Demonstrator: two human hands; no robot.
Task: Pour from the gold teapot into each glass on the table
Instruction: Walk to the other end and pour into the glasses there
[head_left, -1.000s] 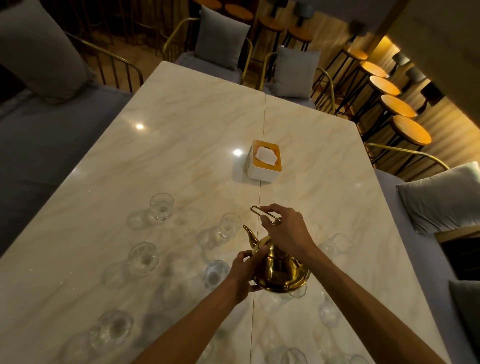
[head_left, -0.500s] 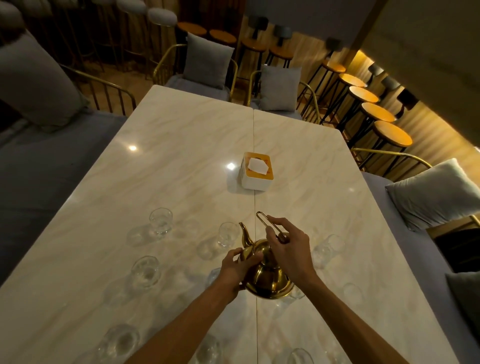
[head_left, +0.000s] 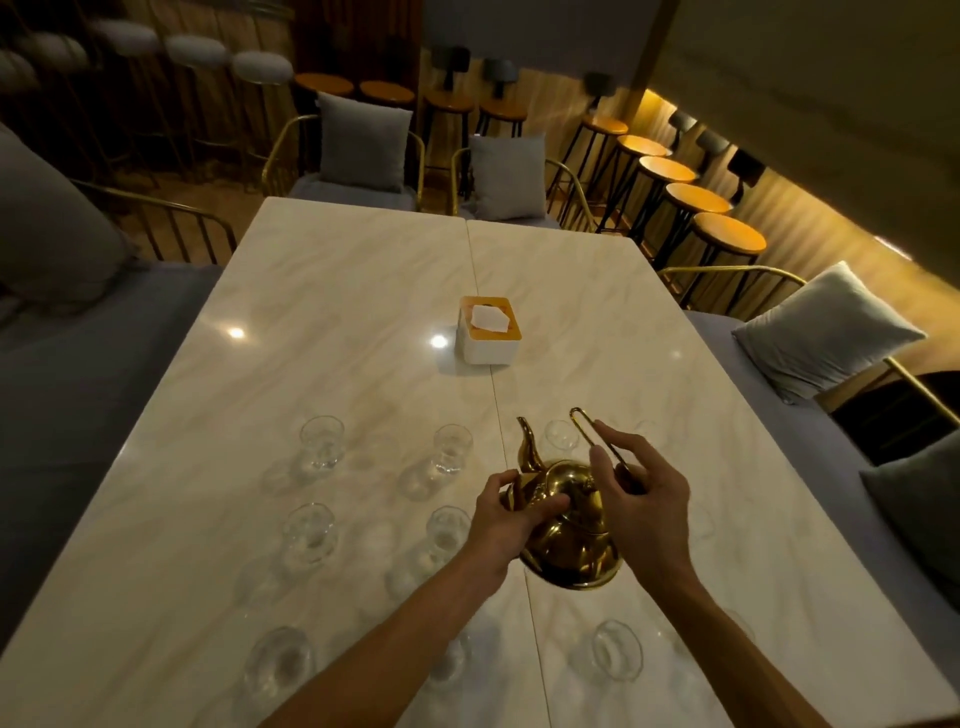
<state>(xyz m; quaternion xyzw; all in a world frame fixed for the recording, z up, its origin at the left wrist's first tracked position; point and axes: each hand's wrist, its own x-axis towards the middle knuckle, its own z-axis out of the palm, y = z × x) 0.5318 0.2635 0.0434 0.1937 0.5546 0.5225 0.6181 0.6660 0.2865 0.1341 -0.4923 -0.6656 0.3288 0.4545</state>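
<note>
The gold teapot (head_left: 569, 535) is near the middle of the marble table (head_left: 332, 332), its spout pointing away from me. My left hand (head_left: 506, 525) grips the pot's left side near the lid. My right hand (head_left: 641, 506) holds the thin wire handle, with the index finger stretched along it. Several clear glasses stand around the pot: one (head_left: 322, 441) at far left, one (head_left: 452, 449) left of the spout, one (head_left: 561, 436) just beyond the spout, one (head_left: 310, 532) at mid left, one (head_left: 615, 649) near me on the right. Whether the pot touches the table is unclear.
A white tissue box with an orange top (head_left: 488, 330) sits farther out on the table's centre seam. Grey cushioned seats with gold frames ring the table. Round bar stools (head_left: 727, 234) line the right wall.
The view has tilted up and the table's far edge now shows. My right hand's fingers have loosened along the wire handle. The teapot stays between both hands.
</note>
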